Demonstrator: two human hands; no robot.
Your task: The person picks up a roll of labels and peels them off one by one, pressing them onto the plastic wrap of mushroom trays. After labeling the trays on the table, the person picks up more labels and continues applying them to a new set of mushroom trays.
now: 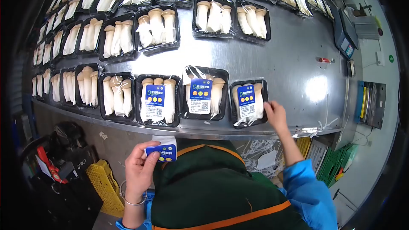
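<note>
Pinching a blue label (168, 152) in the left hand (141, 167).
Right hand (277, 116) touches the mushroom pack (258, 103) beside it, perhaps steadying it; closure unclear.

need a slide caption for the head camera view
Left hand holding a blue label, right hand at a labelled mushroom pack on a metal table.

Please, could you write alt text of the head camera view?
A person's left hand holds a blue-printed label, while the right hand is at the right edge of a labelled, film-wrapped mushroom tray on a metal table. Two more labelled trays lie to its left; many trays without visible labels lie behind and farther left.
</note>
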